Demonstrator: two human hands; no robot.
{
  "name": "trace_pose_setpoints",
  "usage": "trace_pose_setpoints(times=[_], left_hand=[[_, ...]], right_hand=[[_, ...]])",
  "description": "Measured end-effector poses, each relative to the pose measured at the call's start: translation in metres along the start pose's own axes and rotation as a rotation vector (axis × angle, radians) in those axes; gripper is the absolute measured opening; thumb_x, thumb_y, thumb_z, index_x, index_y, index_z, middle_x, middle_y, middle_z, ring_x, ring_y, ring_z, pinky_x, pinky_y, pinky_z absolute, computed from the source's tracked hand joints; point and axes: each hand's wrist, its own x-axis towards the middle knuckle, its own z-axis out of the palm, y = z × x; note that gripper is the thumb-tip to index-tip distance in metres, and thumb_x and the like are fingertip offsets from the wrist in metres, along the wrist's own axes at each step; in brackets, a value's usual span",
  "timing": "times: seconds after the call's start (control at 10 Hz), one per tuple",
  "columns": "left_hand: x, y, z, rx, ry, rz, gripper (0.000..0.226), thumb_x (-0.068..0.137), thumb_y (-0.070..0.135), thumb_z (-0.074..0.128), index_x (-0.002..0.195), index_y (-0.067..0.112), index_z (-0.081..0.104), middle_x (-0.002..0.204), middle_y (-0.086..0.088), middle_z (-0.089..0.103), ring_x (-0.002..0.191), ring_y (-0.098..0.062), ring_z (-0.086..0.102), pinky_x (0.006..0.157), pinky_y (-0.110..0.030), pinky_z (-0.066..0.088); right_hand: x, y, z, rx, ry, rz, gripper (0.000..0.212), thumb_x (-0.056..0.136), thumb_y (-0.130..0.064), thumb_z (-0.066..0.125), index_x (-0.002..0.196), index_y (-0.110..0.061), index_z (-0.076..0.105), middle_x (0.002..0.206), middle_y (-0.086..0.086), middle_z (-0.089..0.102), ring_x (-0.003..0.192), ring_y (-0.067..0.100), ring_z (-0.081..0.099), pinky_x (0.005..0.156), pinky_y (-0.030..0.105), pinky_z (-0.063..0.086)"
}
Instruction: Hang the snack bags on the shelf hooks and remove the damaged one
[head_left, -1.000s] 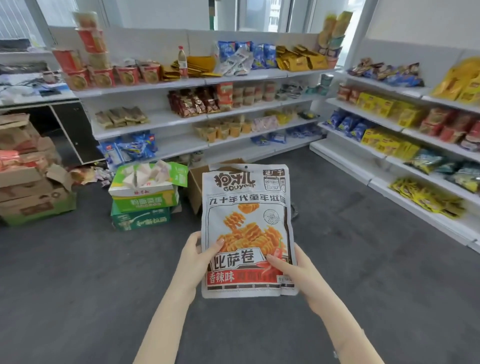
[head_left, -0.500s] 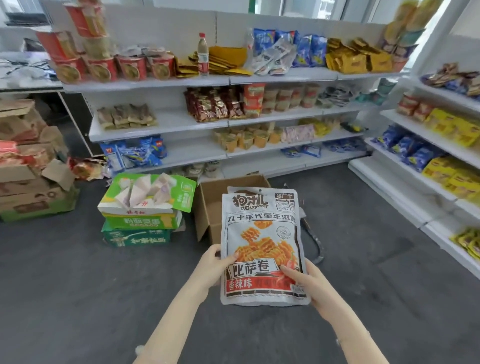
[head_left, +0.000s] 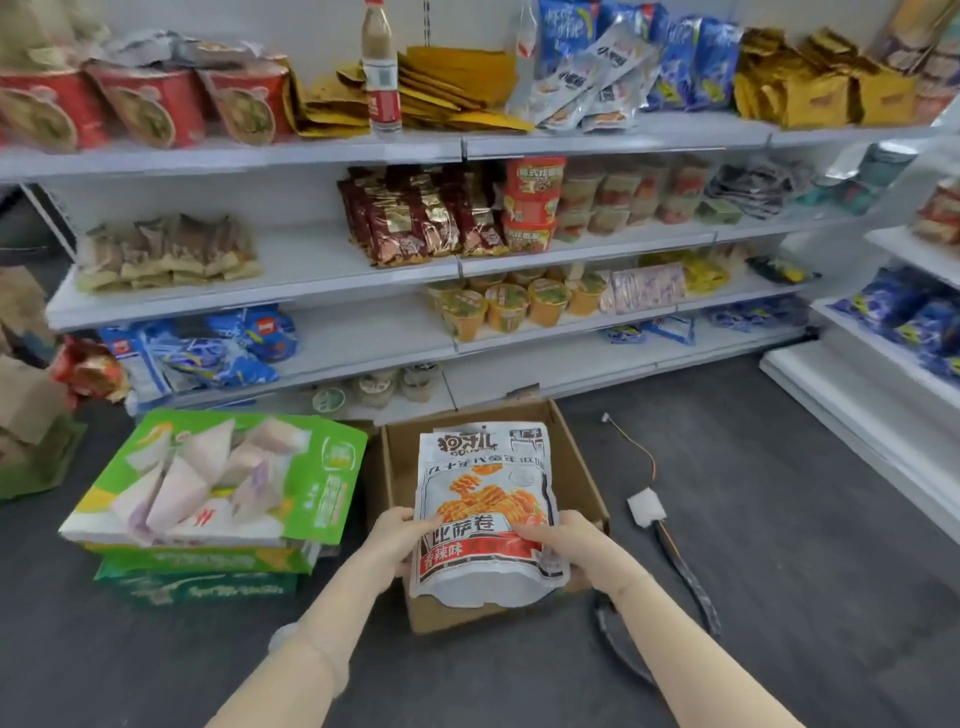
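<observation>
While both hands pinch the snack bag (head_left: 485, 512) by its lower edges, I see it held face-up over the open cardboard box (head_left: 579, 470) on the floor, its top edge reaching toward the box's far wall. My left hand (head_left: 397, 538) has its thumb on the bag's front at the left edge; my right hand (head_left: 563, 543) grips the lower right side the same way (fingers curled behind, out of sight). Just left of the box stands a stack of green cartons (head_left: 208, 509), close to my left forearm. To the right, the grey floor (head_left: 779, 519) lies open except for a thin wire with a small white block (head_left: 645, 508) near the box's corner. Beyond the box, the white shelves (head_left: 311, 283) carry noodle cups and packets, and a second shelf run (head_left: 857, 374) borders the right.
</observation>
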Motion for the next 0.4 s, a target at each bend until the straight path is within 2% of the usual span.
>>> trace_pose_setpoints(times=[0.1,0.2,0.3,0.4], left_hand=[[0.099,-0.013,0.002,-0.010,-0.025,-0.045,0.051,0.079,0.012,0.077,0.124,0.012,0.053,0.107,-0.012,0.070,0.093,-0.024,0.067,0.068,-0.038,0.054],[0.196,-0.042,0.008,0.018,-0.034,-0.018,0.064,0.072,0.005,0.080,0.129,0.013,0.052,0.109,-0.008,0.071,0.100,-0.024,0.067,0.088,-0.046,0.054],[0.259,-0.059,0.027,-0.024,-0.012,0.075,0.061,0.084,-0.003,0.067,0.138,0.009,0.043,0.122,-0.005,0.063,0.101,-0.019,0.061,0.072,-0.033,0.048],[0.292,-0.066,0.040,-0.023,0.019,0.176,0.068,0.091,0.011,0.063,0.149,0.013,0.028,0.147,-0.001,0.042,0.132,-0.026,0.045,0.092,-0.038,0.042]], right_hand=[[0.119,0.026,-0.011,-0.005,0.038,-0.014,0.068,0.066,-0.043,0.085,0.119,-0.007,0.062,0.108,0.005,0.076,0.096,0.020,0.074,0.090,0.041,0.059],[0.219,0.057,-0.013,-0.014,0.072,-0.055,0.061,0.073,-0.036,0.082,0.121,-0.004,0.061,0.108,0.008,0.075,0.097,0.022,0.073,0.092,0.043,0.058],[0.295,0.076,-0.008,0.042,0.112,-0.121,0.064,0.088,-0.020,0.071,0.144,-0.006,0.041,0.133,0.011,0.062,0.116,0.027,0.063,0.102,0.041,0.051],[0.334,0.087,-0.009,0.114,0.115,-0.225,0.090,0.093,-0.018,0.065,0.158,-0.018,0.003,0.157,0.007,0.033,0.141,0.028,0.040,0.112,0.041,0.035]])
